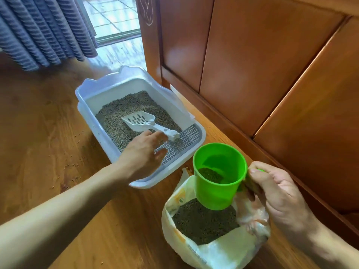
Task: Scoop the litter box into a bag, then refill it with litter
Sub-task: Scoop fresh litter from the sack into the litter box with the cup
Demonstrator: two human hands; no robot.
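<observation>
Gripping slotted white scoop (142,121): left hand (143,152); granular litter (124,113).

No text, brand, number or sign can be read anywhere in the view. The litter bag (223,251) carries a line of dark print along its folded front edge and a small green mark beside orange patches on its left wall, but all of it is too blurred and small to make out. The wooden cabinet (147,10) bears a pale curled scrawl near its top corner, which forms no legible letter.
</observation>
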